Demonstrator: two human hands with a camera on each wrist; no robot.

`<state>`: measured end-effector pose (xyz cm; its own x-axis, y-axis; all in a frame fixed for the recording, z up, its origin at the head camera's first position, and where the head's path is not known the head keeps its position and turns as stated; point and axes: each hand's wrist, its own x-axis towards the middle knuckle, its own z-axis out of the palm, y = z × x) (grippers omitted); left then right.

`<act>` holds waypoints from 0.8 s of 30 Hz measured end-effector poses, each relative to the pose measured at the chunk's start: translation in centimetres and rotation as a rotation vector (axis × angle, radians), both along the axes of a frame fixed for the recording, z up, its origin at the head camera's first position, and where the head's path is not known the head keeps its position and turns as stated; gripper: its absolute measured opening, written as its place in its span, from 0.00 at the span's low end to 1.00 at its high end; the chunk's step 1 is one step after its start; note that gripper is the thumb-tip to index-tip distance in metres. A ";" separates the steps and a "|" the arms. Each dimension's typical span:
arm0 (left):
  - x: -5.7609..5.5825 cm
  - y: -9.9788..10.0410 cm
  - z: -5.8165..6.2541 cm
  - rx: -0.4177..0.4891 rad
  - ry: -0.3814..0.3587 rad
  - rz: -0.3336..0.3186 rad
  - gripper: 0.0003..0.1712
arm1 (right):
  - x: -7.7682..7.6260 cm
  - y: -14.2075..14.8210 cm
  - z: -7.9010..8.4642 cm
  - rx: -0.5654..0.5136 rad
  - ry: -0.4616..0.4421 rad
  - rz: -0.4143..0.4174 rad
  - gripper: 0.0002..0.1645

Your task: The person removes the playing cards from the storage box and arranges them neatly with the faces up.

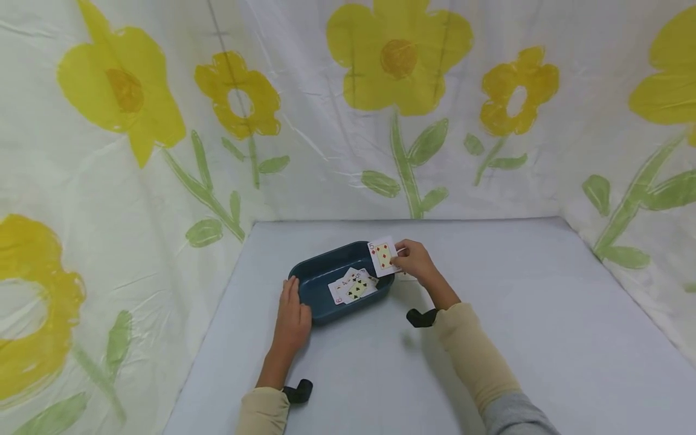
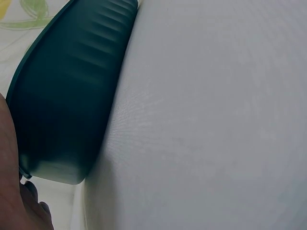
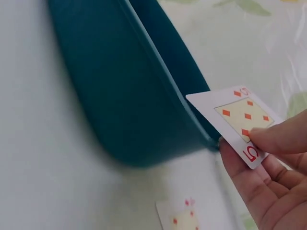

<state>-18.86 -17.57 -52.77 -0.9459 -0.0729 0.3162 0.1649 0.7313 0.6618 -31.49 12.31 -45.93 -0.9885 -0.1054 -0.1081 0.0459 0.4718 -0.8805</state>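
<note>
A dark teal oval tray (image 1: 321, 266) stands on the table with several playing cards (image 1: 353, 287) lying overlapped inside it. My right hand (image 1: 415, 260) pinches a five of diamonds (image 3: 245, 117) between thumb and fingers, above the tray's right end. In the head view that card (image 1: 383, 256) overlaps the rim. Fingers of my left hand (image 1: 293, 314) rest along the tray's left end, thumb near the front rim. The left wrist view shows the tray's outer wall (image 2: 72, 96) close beside part of the left hand (image 2: 14, 191); most of that hand is out of frame.
Another diamond card (image 3: 180, 215) lies on the table just right of the tray, partly hidden by the right hand in the head view. The pale table (image 1: 353, 380) meets a hanging white sheet (image 1: 321, 181) with yellow flowers at the back and sides.
</note>
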 end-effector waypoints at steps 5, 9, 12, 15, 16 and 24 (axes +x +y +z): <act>0.2 -0.2 -0.1 0.000 -0.010 0.002 0.36 | -0.1 1.6 -0.3 -0.034 -0.043 -0.048 0.22; 0.0 -0.3 0.0 -0.008 0.002 0.001 0.35 | -0.5 3.0 -0.8 -0.066 -0.082 -0.095 0.25; -0.1 -0.2 0.0 -0.013 0.007 0.005 0.35 | -0.9 4.1 -1.5 -0.081 -0.122 -0.136 0.25; -0.1 -0.1 0.0 -0.013 0.010 0.010 0.35 | -0.9 5.3 -2.4 -0.061 -0.153 -0.171 0.26; -0.1 -0.1 0.0 -0.010 0.009 0.011 0.35 | -0.8 5.8 -2.8 -0.043 -0.162 -0.181 0.26; 0.0 0.1 -0.2 -0.004 0.007 0.007 0.35 | -0.2 9.4 -4.8 0.047 -0.156 -0.239 0.28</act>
<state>-18.90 -17.44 -52.95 -0.9432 -0.0777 0.3231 0.1647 0.7353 0.6575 -31.72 21.69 -50.71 -0.9558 0.1371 -0.2601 0.2938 0.4715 -0.8314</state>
